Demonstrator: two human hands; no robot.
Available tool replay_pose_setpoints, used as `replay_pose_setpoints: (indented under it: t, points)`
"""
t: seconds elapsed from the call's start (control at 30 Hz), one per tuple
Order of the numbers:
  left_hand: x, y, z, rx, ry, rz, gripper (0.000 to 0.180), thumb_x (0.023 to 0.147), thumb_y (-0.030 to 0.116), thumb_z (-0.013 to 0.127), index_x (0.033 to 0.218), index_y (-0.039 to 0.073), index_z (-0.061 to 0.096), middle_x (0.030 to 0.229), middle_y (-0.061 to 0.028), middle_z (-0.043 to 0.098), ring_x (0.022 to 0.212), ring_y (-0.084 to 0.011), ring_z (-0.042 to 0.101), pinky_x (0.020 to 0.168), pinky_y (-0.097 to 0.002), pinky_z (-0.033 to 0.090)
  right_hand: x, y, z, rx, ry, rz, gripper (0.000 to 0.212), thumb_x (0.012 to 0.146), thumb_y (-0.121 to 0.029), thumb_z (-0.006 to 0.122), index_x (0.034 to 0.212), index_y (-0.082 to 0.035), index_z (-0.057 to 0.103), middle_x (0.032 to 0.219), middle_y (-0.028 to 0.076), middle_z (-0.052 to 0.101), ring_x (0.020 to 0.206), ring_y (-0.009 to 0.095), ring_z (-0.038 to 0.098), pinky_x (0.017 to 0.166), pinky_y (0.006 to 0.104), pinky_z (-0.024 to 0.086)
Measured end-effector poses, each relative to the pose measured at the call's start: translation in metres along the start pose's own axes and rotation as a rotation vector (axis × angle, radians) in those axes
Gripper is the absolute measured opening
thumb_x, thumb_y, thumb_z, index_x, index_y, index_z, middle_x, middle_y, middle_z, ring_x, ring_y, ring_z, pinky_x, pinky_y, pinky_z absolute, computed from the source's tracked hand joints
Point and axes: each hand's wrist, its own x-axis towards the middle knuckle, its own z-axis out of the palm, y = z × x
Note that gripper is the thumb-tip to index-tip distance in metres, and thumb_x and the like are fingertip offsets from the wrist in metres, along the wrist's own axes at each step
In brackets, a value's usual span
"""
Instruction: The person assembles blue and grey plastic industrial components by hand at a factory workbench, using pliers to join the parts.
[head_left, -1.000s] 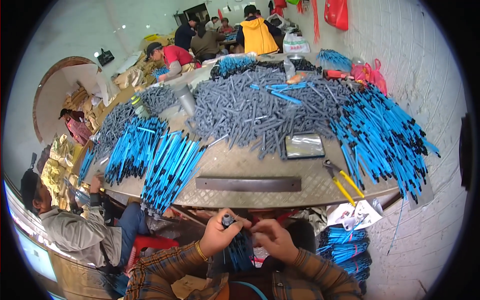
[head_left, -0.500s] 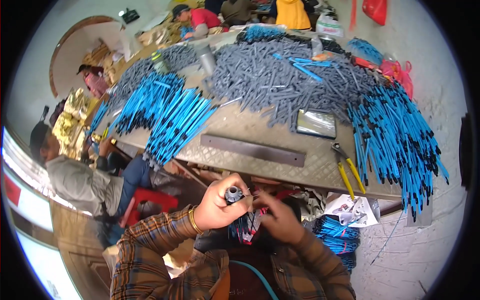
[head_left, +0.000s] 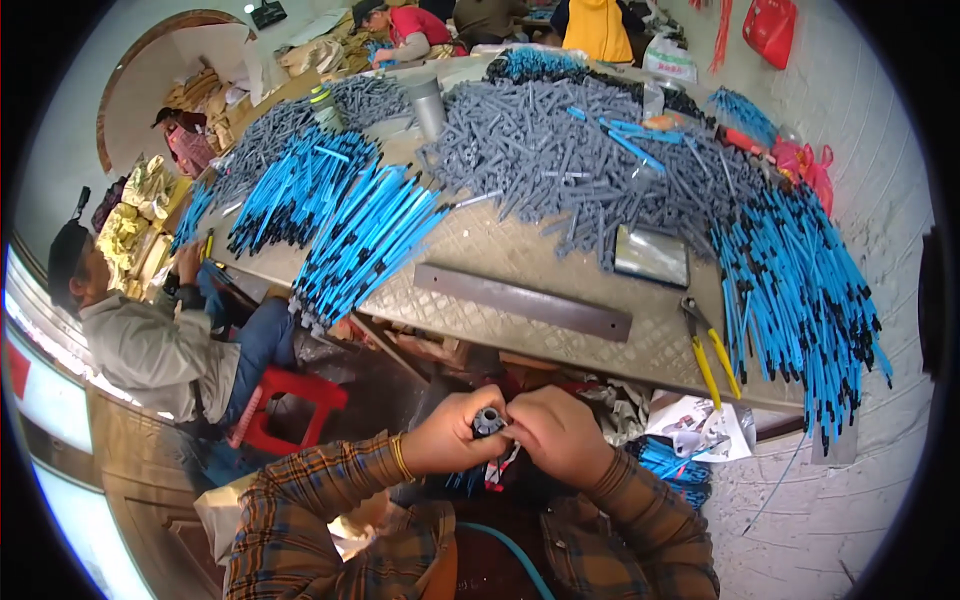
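My left hand (head_left: 446, 437) is wrapped round a dark grey round plastic piece (head_left: 488, 422) with a notched rim and a hole in its end, which faces up. Thumb and fingers of my right hand (head_left: 562, 432) pinch together right beside that piece, against the fingertips of my left hand. Whatever lies between the right fingers is too small and covered to make out. Both hands are above my lap, just off the table's near edge. A yellow-handled pair of pliers (head_left: 712, 352) and a flat dark metal bar (head_left: 522, 302) lie on the table (head_left: 470, 245).
Grey plastic tubes (head_left: 560, 150) are heaped across the table. Blue rods with black ends lie in bundles at left (head_left: 370, 235) and right (head_left: 800, 290). A flat glossy rectangular object (head_left: 650, 256) rests near the grey heap. A co-worker (head_left: 150, 335) sits at left by a red stool (head_left: 300, 400).
My right hand has come in against the left and now pinches beside the grey piece. Both hands appear lower in the picture, and the whole view has shifted slightly.
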Motion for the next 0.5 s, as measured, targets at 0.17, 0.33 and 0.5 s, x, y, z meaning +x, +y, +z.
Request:
replay_pose_setpoints:
  t: [0.17,0.33,0.5]
  points:
    - [0.001,-0.03,-0.015,-0.148,-0.061,-0.011,0.022,0.075,0.01,0.066,0.082,0.005,0.046,0.062,-0.0059,0.052,0.057,-0.0076,0.049,0.052,-0.026,0.041,0.017,0.005,0.014,-0.233,-0.013,-0.121,0.019,0.072,-0.014,0.064,0.087,-0.006,0.057,0.078,0.007,0.058,0.072,0.025,0.056,0.065,0.0354,0.045]
    - [0.018,-0.05,-0.038,-0.329,-0.203,-0.107,0.02,0.076,0.009,0.065,0.082,0.005,0.047,0.068,-0.0047,0.056,0.063,-0.0068,0.052,0.056,-0.0257,0.043,0.041,0.014,0.009,-0.368,-0.18,-0.069,0.015,0.075,-0.017,0.061,0.084,-0.006,0.055,0.077,0.005,0.057,0.07,0.024,0.055,0.064,0.0341,0.043]
    - [0.022,-0.053,-0.052,-0.371,-0.335,-0.156,0.016,0.078,0.004,0.063,0.084,0.006,0.047,0.076,-0.0035,0.06,0.072,-0.0078,0.056,0.064,-0.0247,0.046,0.064,0.008,0.003,-0.296,-0.444,0.05,0.013,0.077,-0.019,0.058,0.083,-0.008,0.055,0.08,0.005,0.058,0.073,0.024,0.055,0.064,0.035,0.041]
